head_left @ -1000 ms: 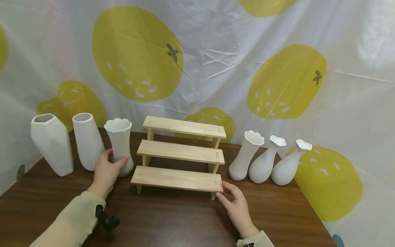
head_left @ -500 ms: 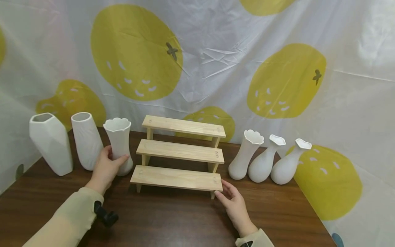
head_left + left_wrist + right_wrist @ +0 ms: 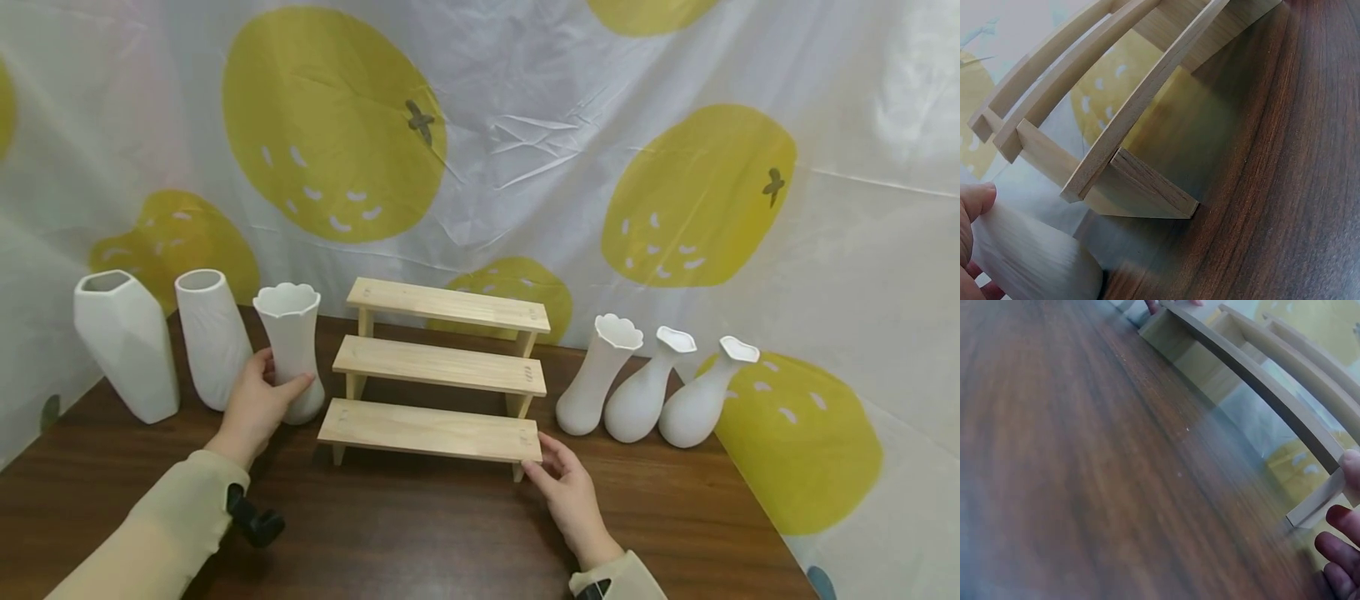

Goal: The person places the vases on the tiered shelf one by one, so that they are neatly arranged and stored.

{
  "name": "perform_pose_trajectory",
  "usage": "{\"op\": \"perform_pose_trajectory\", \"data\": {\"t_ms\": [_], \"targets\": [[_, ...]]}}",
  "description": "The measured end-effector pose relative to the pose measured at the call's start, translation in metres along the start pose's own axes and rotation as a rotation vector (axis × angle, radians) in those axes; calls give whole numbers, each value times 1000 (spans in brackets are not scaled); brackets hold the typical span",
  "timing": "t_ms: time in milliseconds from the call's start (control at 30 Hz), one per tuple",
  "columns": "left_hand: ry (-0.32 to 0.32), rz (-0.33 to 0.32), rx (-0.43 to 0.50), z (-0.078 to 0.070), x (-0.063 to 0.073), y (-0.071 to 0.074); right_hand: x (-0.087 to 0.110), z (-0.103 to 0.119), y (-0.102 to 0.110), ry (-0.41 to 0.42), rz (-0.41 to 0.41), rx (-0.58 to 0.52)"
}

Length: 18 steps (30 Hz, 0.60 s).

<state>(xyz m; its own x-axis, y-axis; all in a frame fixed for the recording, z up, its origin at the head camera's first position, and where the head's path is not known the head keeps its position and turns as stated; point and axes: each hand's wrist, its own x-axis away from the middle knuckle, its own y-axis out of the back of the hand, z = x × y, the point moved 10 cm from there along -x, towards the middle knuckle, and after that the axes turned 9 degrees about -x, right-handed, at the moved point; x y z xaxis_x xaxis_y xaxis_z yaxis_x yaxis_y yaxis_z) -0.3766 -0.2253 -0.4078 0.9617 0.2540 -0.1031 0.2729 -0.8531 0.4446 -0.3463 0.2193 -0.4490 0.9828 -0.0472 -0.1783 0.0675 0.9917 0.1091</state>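
Note:
My left hand (image 3: 253, 407) grips the lower part of a white vase (image 3: 291, 333) with a scalloped rim, which stands upright left of a three-step wooden display stand (image 3: 431, 431). In the left wrist view the thumb (image 3: 979, 199) lies along the white vase (image 3: 1038, 259). At the stand's right end my right hand (image 3: 572, 498) holds the corner of the lowest step, thumb at its front edge and fingers at the end. The right wrist view has the thumb (image 3: 1352, 467) against that step, with the other fingers curled below it.
A faceted white vase (image 3: 129, 350) and a tapered white vase (image 3: 213, 346) stand at the left. On the right are another scalloped vase (image 3: 597, 379) and two narrow-necked vases (image 3: 637, 404). Behind the brown wooden table (image 3: 420, 533) hangs a fruit-patterned curtain (image 3: 517, 158).
The view shifts very slightly. Both hands keep their hold, and the vases and stand stay in place.

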Motion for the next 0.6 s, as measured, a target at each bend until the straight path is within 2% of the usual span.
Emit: {"op": "perform_pose_trajectory", "data": {"t_ms": [300, 600], "targets": [[-15, 3, -4, -2, -1, 1, -2, 0, 0, 20, 4, -3], [-12, -46, -65, -1, 1, 8, -1, 2, -2, 21, 15, -24]]}}
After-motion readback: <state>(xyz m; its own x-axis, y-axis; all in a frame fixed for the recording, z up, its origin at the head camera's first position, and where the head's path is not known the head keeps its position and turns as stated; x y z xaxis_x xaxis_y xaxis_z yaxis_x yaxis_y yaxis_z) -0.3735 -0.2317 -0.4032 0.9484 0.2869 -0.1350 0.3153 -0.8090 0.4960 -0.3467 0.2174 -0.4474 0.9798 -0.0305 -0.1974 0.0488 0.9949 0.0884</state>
